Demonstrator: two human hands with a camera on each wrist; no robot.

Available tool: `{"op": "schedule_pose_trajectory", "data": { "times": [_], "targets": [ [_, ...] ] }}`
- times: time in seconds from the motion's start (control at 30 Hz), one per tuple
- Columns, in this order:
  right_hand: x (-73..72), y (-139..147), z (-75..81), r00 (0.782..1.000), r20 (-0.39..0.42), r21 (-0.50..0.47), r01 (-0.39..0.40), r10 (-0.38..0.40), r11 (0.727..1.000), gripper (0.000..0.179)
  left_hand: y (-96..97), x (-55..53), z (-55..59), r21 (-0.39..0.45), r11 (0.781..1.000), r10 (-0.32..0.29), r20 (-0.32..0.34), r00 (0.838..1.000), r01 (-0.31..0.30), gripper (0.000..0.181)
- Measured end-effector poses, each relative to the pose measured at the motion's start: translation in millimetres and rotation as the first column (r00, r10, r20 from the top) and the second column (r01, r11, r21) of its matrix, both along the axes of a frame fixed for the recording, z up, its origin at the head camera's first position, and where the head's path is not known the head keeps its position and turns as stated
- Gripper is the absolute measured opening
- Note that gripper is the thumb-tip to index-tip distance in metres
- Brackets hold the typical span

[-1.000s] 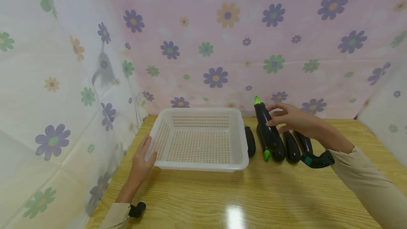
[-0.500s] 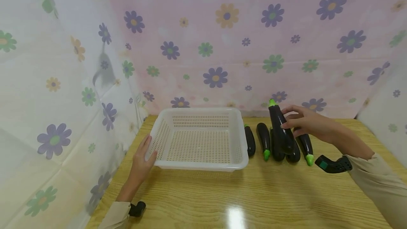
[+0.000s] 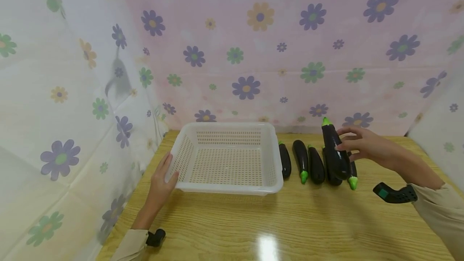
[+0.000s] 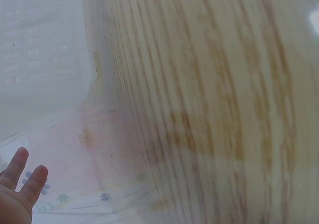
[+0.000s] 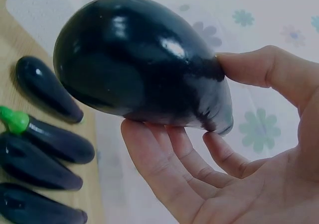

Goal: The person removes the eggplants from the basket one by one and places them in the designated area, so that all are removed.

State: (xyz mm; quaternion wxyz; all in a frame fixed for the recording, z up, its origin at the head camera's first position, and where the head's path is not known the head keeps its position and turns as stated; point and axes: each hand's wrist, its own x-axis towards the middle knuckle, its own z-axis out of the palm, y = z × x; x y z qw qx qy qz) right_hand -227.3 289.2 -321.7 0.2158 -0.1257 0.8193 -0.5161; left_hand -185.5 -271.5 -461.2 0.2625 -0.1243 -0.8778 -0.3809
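Note:
My right hand (image 3: pixel 366 146) holds an eggplant (image 3: pixel 334 152), thumb on one side and fingers on the other. Its green stem end points up, and it is raised above a row of several eggplants on the table. In the right wrist view the dark, glossy held eggplant (image 5: pixel 134 59) has its rounded end toward the camera. A white plastic basket (image 3: pixel 232 189) with slotted walls stands left of the row, nothing inside it. Over at its left side, my left hand (image 3: pixel 162 180) touches the rim with straight fingers and thumb.
Lying eggplants (image 3: pixel 300 158) stretch rightward from the basket's right wall; the rightmost one (image 3: pixel 353 174) is partly behind the held one. The wood-grain table (image 3: pixel 224 224) meets a flowered cloth backdrop (image 3: pixel 217 71) behind and another at the left.
My right hand has moved right with the eggplant, passing above the row and uncovering eggplants beneath. The left hand and the basket have stayed in place.

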Motion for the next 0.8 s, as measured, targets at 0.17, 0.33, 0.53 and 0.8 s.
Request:
{"op": "schedule_pose_trajectory", "data": {
  "times": [0.17,0.33,0.53,0.8],
  "targets": [
    [-0.6,13.5,-7.4,1.000,0.005,0.002,0.012,-0.012,1.000,0.059,-0.3,-0.5,-0.2,0.001,1.000,-0.005,-0.004,1.000,0.005,0.060],
    [-2.8,27.1,-16.1,1.000,0.004,-0.003,0.014,-0.014,1.000,0.054,-0.2,-1.1,0.1,-0.016,1.000,0.017,-0.016,1.000,-0.017,0.060],
    [-5.6,42.0,-26.9,0.999,0.026,0.036,0.045,-0.046,0.998,0.054,-1.0,0.5,0.1,-0.015,1.000,0.025,-0.009,1.000,-0.025,0.060],
    [-11.0,64.7,-43.2,0.994,0.033,0.095,0.103,-0.107,0.990,0.071,-0.5,-1.0,0.1,0.000,1.000,0.016,0.007,1.000,-0.016,0.060]
  ]
}}
